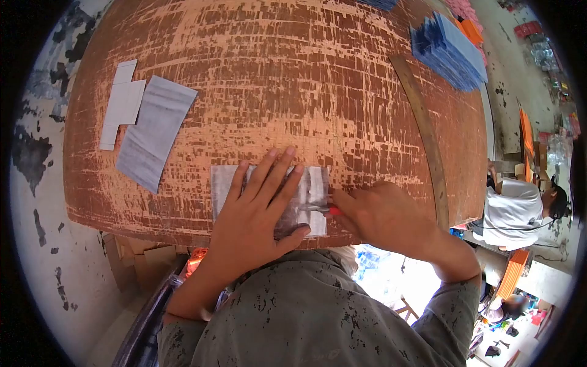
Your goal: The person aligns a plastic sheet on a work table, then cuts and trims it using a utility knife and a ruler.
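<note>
I can read only traces of writing: the faint lettering on my grey shirt (293, 312) is too blurred to make out. My left hand (260, 199) lies flat, fingers spread, on the grey rectangular sheet (317, 177) near the table's (275, 85) near edge, hiding much of it. My right hand (382, 214) is closed around a red-handled metal tool (315, 208), its tip over the sheet's right part; my fingers cover most of the handle, so I cannot tell its exact type. Any markings on the long brown strip (426, 128) at right are illegible.
</note>
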`<control>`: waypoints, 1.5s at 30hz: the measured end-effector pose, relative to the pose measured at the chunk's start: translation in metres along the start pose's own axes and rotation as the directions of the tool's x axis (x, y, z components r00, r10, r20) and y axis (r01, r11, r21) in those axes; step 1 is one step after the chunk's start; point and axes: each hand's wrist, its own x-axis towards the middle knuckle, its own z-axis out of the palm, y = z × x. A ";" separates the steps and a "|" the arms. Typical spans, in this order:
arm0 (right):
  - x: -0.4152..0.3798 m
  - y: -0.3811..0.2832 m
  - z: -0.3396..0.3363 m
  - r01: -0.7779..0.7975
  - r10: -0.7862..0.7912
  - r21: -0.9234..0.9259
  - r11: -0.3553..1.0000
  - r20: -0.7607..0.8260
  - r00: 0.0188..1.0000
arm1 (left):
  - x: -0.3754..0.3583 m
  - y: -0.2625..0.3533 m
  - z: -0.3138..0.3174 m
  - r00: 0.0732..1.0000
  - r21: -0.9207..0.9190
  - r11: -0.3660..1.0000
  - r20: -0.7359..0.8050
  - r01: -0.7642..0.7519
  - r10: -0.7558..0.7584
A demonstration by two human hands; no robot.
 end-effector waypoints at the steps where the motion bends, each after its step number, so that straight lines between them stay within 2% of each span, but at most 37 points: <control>1: 0.001 0.000 -0.002 -0.001 0.001 0.000 1.000 0.000 1.000 | 0.000 0.000 0.000 1.000 0.006 1.000 0.000 0.002 -0.002; 3: 0.002 -0.001 -0.009 0.009 -0.010 0.008 1.000 0.065 0.998 | 0.000 0.000 0.000 1.000 0.005 1.000 0.002 0.001 -0.001; 9: 0.003 -0.005 -0.010 -0.041 0.042 -0.009 0.999 0.133 0.990 | 0.000 0.000 0.001 1.000 0.008 1.000 -0.005 -0.002 0.002; 13: 0.002 -0.010 -0.011 -0.048 0.046 0.019 0.999 0.075 0.996 | 0.000 -0.002 0.004 1.000 0.030 1.000 0.001 -0.008 0.008; 18: 0.008 -0.006 -0.021 -0.061 0.062 -0.011 0.998 0.221 0.973 | -0.001 -0.006 0.005 1.000 0.028 0.999 -0.011 -0.021 0.022; 25: 0.002 0.003 -0.023 -0.010 0.003 0.035 0.999 0.179 0.984 | -0.001 -0.007 0.006 1.000 0.011 1.000 -0.019 -0.021 0.021; 27: -0.003 0.007 -0.017 0.019 -0.022 0.056 0.998 0.058 0.998 | -0.001 -0.007 0.006 1.000 0.011 1.000 -0.018 -0.019 0.019; 33: -0.007 0.010 -0.025 -0.046 0.038 0.037 0.998 0.188 0.981 | 0.000 -0.005 0.005 1.000 0.010 1.000 -0.011 -0.015 0.015; 43: -0.019 0.013 -0.023 -0.080 0.084 -0.029 0.996 0.194 0.977 | 0.000 -0.005 0.003 1.000 0.006 1.000 -0.020 -0.017 0.018; 45: -0.022 0.015 -0.019 -0.071 0.078 -0.058 0.996 0.126 0.989 | -0.001 -0.005 0.002 0.999 0.009 1.000 -0.023 -0.021 0.022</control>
